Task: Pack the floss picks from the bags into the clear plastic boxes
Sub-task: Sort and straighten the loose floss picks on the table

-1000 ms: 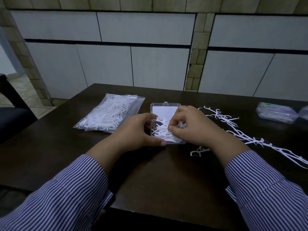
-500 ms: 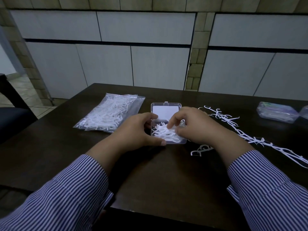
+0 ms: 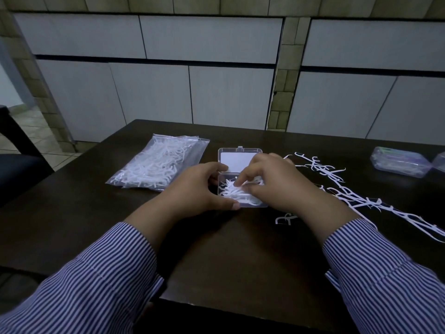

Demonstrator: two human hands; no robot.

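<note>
Clear plastic box [image 3: 242, 179] sits open near the middle of the dark table [image 3: 228, 256], lid [image 3: 237, 158] folded back flat on the far side, a white card showing through it. Base holds a loose heap of white floss picks [image 3: 234, 192]. Left hand [image 3: 198, 189] grips the box's left side, fingers curled round its far left corner, thumb laid along the near edge. Right hand [image 3: 274, 184] hovers over the base, fingers bent down, thumb and forefinger pinching at picks in the heap; how many it holds, cannot tell. Both wrists in blue-and-white striped sleeves [image 3: 96, 285]. Just beside the right wrist, a couple of stray picks [image 3: 285, 218] lie on the table. Further right, a long scatter of loose picks [image 3: 366, 198] trails from behind the right hand toward the table's right edge. Left of the box, apart from it, a clear zip bag [image 3: 159, 162] full of picks lies flat. Far right, closed clear boxes [image 3: 399, 160] with purplish contents, one cut off by the frame. Grey panelled wall [image 3: 216, 68] behind the table.
</note>
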